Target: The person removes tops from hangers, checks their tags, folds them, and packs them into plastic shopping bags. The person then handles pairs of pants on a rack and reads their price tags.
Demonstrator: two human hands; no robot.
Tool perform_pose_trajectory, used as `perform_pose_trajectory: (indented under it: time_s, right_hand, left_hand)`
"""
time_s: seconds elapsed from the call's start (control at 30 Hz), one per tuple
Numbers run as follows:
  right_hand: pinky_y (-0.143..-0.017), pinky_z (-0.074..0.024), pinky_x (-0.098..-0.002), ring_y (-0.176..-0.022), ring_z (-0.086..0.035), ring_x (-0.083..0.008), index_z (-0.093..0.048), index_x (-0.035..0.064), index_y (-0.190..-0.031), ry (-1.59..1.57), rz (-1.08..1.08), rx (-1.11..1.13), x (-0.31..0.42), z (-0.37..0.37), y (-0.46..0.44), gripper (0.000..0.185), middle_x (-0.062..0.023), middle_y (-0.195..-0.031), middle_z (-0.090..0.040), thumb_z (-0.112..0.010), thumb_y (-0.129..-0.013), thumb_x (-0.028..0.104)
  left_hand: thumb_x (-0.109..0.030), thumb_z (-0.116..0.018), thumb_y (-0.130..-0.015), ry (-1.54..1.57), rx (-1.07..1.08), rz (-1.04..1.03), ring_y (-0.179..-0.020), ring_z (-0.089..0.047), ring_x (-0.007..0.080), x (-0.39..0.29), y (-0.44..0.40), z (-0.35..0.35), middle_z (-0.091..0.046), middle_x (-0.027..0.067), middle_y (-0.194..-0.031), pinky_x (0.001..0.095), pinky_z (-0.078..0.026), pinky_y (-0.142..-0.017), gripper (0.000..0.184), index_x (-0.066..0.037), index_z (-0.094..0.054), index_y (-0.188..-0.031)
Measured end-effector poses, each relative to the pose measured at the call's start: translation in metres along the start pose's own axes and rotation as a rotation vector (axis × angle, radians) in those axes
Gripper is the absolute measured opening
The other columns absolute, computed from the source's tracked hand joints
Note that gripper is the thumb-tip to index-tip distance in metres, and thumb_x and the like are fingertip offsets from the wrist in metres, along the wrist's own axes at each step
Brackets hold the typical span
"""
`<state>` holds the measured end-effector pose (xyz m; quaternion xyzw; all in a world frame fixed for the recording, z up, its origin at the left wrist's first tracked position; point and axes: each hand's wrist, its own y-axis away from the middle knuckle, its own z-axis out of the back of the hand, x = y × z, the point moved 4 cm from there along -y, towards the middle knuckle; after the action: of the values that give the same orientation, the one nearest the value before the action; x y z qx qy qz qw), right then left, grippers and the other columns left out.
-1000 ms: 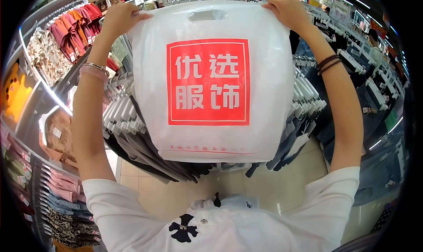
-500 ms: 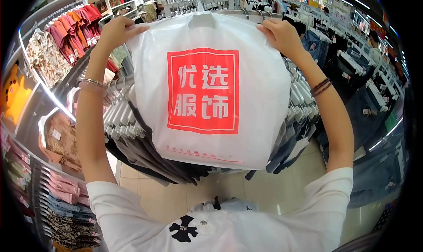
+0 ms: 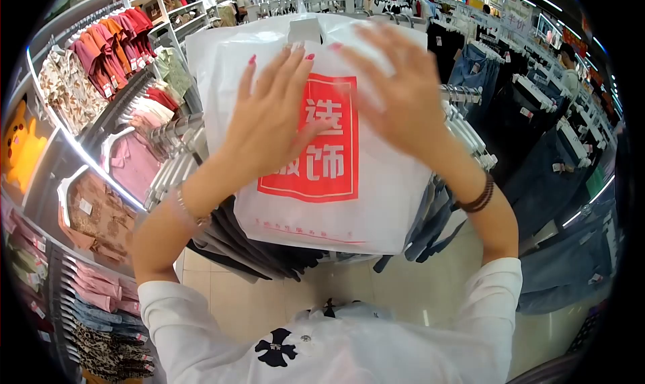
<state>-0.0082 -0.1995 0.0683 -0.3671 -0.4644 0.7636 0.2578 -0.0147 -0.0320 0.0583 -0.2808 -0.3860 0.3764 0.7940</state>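
A white plastic shopping bag (image 3: 383, 212) with a red printed square lies spread over the hangers of a clothes rack in front of me. My left hand (image 3: 272, 105) rests over the bag's left half with fingers stretched out, covering part of the red print. Fingers spread and smeared by motion, my right hand (image 3: 396, 88) is over the bag's upper right; whether it touches the plastic I cannot tell. Neither hand grips anything. Near the bag's top edge is a small cut-out (image 3: 306, 31).
White hangers with dark trousers (image 3: 248, 239) stick out from under the bag on both sides. Red and orange shirts (image 3: 114, 45) hang at the left, near a yellow plush toy (image 3: 23, 142). Jeans (image 3: 557, 155) fill racks at the right. Two people stand farther back.
Both hands have let go of the bag's upper corners and moved inward over its front, fingers now stretched out. The bag stays on the rack.
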Motion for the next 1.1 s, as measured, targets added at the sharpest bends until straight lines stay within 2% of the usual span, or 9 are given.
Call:
perform_pose_trajectory:
  time_s: [0.17, 0.5, 0.67, 0.77, 0.83, 0.9, 0.97, 1.03, 1.1]
  right_hand:
    - [-0.104, -0.0169, -0.0513, -0.128, -0.03, -0.0223, -0.053, 0.0111, -0.116, 0.106, 0.083, 0.396, 0.008, -0.044, 0.063, 0.051, -0.0082, -0.133, -0.04, -0.059, -0.076, 0.041]
    - [-0.104, -0.0174, -0.0543, -0.129, -0.03, -0.0246, -0.043, 0.0072, -0.126, -0.029, -0.022, 0.676, 0.039, -0.022, 0.165, 0.056, -0.0129, -0.138, -0.033, -0.059, -0.076, 0.026]
    - [-0.103, -0.0157, -0.0563, -0.13, -0.025, -0.0359, -0.03, 0.0045, -0.135, -0.314, -0.464, 0.639, 0.118, -0.031, 0.277, 0.063, -0.0211, -0.14, -0.025, -0.056, -0.081, 0.023]
    - [-0.103, -0.0169, -0.0546, -0.129, -0.019, -0.0434, -0.021, 0.0, -0.136, -0.481, -0.799, 0.613, 0.182, -0.025, 0.318, 0.067, -0.0283, -0.139, -0.021, -0.056, -0.084, 0.023]
    - [-0.105, -0.016, -0.0487, -0.131, -0.015, -0.0425, -0.019, -0.0017, -0.136, -0.628, -1.1, 0.918, 0.226, -0.021, 0.347, 0.071, -0.0285, -0.14, -0.017, -0.057, -0.083, 0.026]
    - [-0.098, -0.0328, -0.0431, -0.121, -0.033, -0.0438, -0.022, 0.001, -0.136, -1.062, -0.956, 0.932, 0.271, -0.04, 0.403, 0.07, -0.0304, -0.135, -0.027, -0.058, -0.082, 0.026]
    - [-0.087, -0.0422, -0.0458, -0.11, -0.045, -0.0425, -0.026, 0.0045, -0.135, -1.327, -0.894, 1.525, 0.291, -0.036, 0.411, 0.067, -0.0293, -0.128, -0.038, -0.058, -0.081, 0.027]
    - [-0.079, -0.0467, -0.0478, -0.102, -0.053, -0.039, -0.034, 0.0084, -0.131, -1.342, -0.189, 1.484, 0.303, -0.032, 0.424, 0.059, -0.0248, -0.116, -0.051, -0.056, -0.082, 0.032]
    - [-0.075, -0.0458, -0.0523, -0.09, -0.059, -0.0353, -0.041, 0.009, -0.123, -1.143, 0.327, 1.599, 0.313, -0.03, 0.457, 0.049, -0.0171, -0.101, -0.059, -0.055, -0.082, 0.032]
  left_hand:
    - [-0.055, -0.056, -0.073, -0.054, 0.202, 0.015, -0.133, -0.014, 0.0376, 0.008, 0.037, -0.054, -0.016, 0.0256, -0.142, 0.0587, -0.015, -0.101, 0.086, 0.005, -0.032, -0.13]
    - [-0.04, -0.054, -0.079, -0.049, 0.425, -0.008, -0.13, -0.027, 0.0288, -0.018, 0.14, -0.068, -0.031, 0.0176, -0.139, 0.0559, -0.016, -0.102, 0.062, 0.0, -0.041, -0.124]
    - [-0.03, -0.058, -0.081, 0.262, 0.412, 0.431, -0.129, -0.028, 0.0331, -0.073, 0.218, -0.069, -0.028, 0.0197, -0.139, 0.0536, -0.016, -0.103, 0.062, 0.001, -0.035, -0.129]
    - [-0.024, -0.058, -0.081, 0.605, 0.325, 0.77, -0.127, -0.031, 0.0354, -0.115, 0.28, -0.08, -0.029, 0.0204, -0.138, 0.0484, -0.026, -0.101, 0.057, 0.003, -0.037, -0.127]
    - [-0.027, -0.057, -0.081, 0.563, 0.366, 0.915, -0.125, -0.033, 0.0369, -0.144, 0.342, -0.092, -0.033, 0.0204, -0.136, 0.0455, -0.03, -0.1, 0.057, 0.001, -0.038, -0.127]
    - [-0.032, -0.061, -0.079, 0.662, 0.815, 0.845, -0.121, -0.037, 0.0366, -0.166, 0.389, -0.086, -0.035, 0.02, -0.134, 0.0453, -0.034, -0.097, 0.059, -0.003, -0.041, -0.126]
    - [-0.04, -0.059, -0.079, 0.676, 1.415, 0.701, -0.116, -0.043, 0.036, -0.167, 0.417, -0.052, -0.042, 0.0183, -0.13, 0.0417, -0.037, -0.095, 0.058, -0.006, -0.046, -0.124]
    - [-0.046, -0.055, -0.081, 0.656, 1.77, 1.003, -0.109, -0.05, 0.0348, -0.155, 0.46, -0.03, -0.052, 0.017, -0.12, 0.0418, -0.04, -0.092, 0.057, -0.007, -0.05, -0.121]
    - [-0.045, -0.056, -0.081, 0.455, 1.522, 1.163, -0.103, -0.054, 0.0327, -0.139, 0.477, -0.001, -0.056, 0.0166, -0.113, 0.0408, -0.042, -0.089, 0.054, -0.007, -0.051, -0.12]
